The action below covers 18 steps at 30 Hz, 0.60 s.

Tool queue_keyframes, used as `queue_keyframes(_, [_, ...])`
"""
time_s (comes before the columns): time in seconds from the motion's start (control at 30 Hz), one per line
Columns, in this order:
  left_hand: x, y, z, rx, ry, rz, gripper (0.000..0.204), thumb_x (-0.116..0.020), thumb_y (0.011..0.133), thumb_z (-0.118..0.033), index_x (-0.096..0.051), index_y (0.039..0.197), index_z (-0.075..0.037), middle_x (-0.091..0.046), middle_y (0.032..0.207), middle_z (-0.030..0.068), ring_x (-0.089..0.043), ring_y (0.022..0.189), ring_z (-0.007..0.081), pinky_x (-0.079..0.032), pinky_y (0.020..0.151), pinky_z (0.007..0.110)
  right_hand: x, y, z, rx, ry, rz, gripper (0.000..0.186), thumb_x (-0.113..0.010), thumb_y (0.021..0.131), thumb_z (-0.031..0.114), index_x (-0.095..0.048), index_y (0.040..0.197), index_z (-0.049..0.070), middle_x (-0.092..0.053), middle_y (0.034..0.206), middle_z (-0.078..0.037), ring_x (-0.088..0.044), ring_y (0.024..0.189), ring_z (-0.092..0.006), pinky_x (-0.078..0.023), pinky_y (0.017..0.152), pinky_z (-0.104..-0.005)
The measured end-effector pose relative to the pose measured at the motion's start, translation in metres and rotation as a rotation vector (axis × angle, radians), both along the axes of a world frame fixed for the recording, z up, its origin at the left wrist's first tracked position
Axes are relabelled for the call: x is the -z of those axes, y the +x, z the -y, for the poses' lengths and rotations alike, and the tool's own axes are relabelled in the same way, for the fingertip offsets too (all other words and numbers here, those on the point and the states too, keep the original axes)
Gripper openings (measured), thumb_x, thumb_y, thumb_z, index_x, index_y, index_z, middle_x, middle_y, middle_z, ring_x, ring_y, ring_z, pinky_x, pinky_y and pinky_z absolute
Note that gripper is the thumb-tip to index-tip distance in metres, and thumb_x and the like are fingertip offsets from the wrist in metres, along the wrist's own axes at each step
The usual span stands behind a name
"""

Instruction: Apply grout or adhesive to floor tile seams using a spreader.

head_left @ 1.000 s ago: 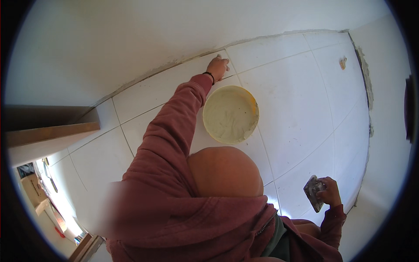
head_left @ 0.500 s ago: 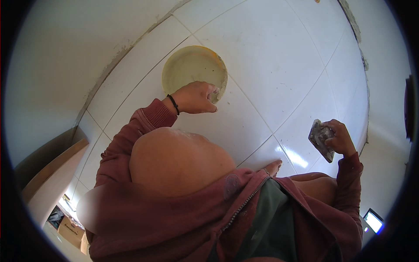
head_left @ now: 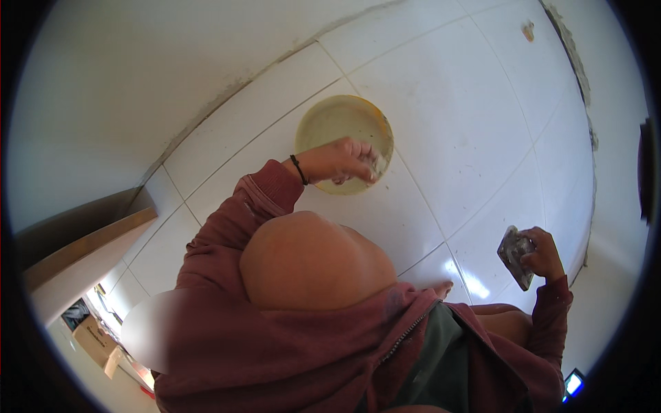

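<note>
A round yellowish basin [head_left: 344, 103] stands on the white tiled floor, with pale residue inside it. Over its near right part hovers my left hand [head_left: 341, 162], a black band at the wrist. Its fingers are curled together and slightly blurred; the tips carry whitish paste, and what lies between them cannot be made out. At the right, my right hand [head_left: 542, 256] grips a small rectangular float [head_left: 513, 256], dark and smeared with grey. The float is held tilted above the floor, away from the basin.
Bare walls [head_left: 206, 62] with rough lower edges border the tiles [head_left: 461, 124]. Crumbs dot the floor, and a small brownish thing [head_left: 528, 32] lies far right. A wooden board-like edge [head_left: 103, 248] stands left, a cardboard box [head_left: 95, 341] behind it. A lit screen [head_left: 573, 385] shows lower right.
The view has shifted, so basin and floor sit further right and lower. My left hand has turned slightly, its fingers more curled over the basin. The right hand still holds the float.
</note>
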<state>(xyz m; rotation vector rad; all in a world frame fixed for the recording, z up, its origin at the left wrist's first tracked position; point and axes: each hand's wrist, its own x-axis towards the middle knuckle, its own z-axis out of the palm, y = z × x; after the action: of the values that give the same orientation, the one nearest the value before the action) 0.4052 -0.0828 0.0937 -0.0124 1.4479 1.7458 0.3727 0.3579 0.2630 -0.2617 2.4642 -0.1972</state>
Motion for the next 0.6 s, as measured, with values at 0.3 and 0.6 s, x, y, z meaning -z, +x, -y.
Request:
queue_keyframes(0.3, [0.042, -0.071, 0.072, -0.989, -0.19, 0.068, 0.051, -0.051, 0.08, -0.018, -0.028, 0.121, 0.002, -0.052, 0.072, 0.0081, -0.041, 0.041, 0.0126, -0.037, 0.035, 0.027, 0.002, 0.0, -0.009, -0.042, 0.054, -0.001, 0.049, -0.064, 0.042, 0.007, -0.062, 0.091, 0.001, -0.059, 0.08, -0.013, -0.058, 0.074, -0.0264, -0.048, 0.07, -0.0315])
queue_keyframes(0.6, [0.11, -0.121, 0.074, -0.556, -0.575, -0.309, 0.038, -0.043, 0.084, -0.02, -0.033, 0.11, 0.005, -0.056, 0.08, 0.0124, -0.041, 0.041, 0.0139, -0.038, 0.032, 0.03, 0.001, 0.003, -0.004, -0.054, 0.073, -0.001, 0.048, -0.067, 0.044, 0.008, -0.062, 0.09, 0.001, -0.06, 0.083, -0.016, -0.058, 0.077, -0.0298, -0.048, 0.071, -0.034])
